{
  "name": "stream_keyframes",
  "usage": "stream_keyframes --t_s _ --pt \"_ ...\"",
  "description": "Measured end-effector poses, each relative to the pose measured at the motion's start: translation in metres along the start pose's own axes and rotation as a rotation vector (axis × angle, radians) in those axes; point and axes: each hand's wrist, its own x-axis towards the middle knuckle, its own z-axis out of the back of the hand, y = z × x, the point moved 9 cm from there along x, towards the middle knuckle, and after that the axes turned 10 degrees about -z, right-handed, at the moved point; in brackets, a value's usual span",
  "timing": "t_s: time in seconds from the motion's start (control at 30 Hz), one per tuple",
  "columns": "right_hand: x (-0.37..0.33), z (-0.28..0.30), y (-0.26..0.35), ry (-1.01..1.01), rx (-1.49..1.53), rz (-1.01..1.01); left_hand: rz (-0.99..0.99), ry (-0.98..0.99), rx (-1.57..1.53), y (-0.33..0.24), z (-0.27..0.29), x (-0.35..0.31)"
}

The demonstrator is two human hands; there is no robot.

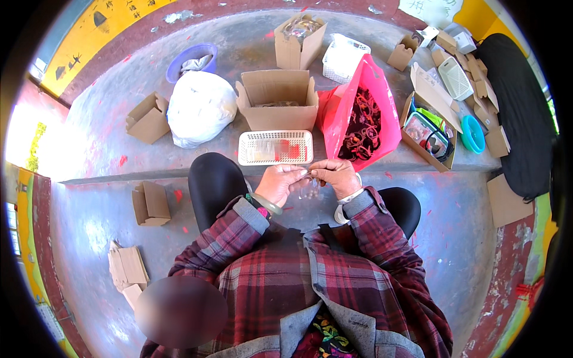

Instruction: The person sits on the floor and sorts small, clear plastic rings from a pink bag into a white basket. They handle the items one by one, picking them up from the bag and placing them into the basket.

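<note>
Both hands are meeting beside the front edge of the raised step (146, 160), near its middle. The left hand (279, 184) is pinching with its fingers drawn narrow, and the right hand (338, 178) is doing likewise from the other side, fingertips nearly touching. Between them they are holding a small clear plastic piece (308, 190), which is hanging below the fingertips in front of that edge; whether anything is inside it, I cannot tell. Just beyond, a white basket (274, 161) is lying along the front edge, carrying clear and red packets (277, 149). An open cardboard box (283, 119) is standing right behind the basket. To its right, a pink bag (389, 122) is gaping over dark bands (361, 125), while a stuffed white bag (200, 110) is resting to the box's left.
</note>
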Motion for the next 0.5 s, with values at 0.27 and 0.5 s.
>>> stream_keyframes --t_s 0.27,0.5 --pt "-0.0021 -0.0063 0.001 0.097 0.052 -0.066 0.007 0.05 -0.014 -0.0044 -0.0056 -0.0008" --pt "-0.0027 -0.0084 -0.0015 0.118 0.03 -0.103 -0.003 0.022 0.023 0.0001 -0.0008 -0.0008"
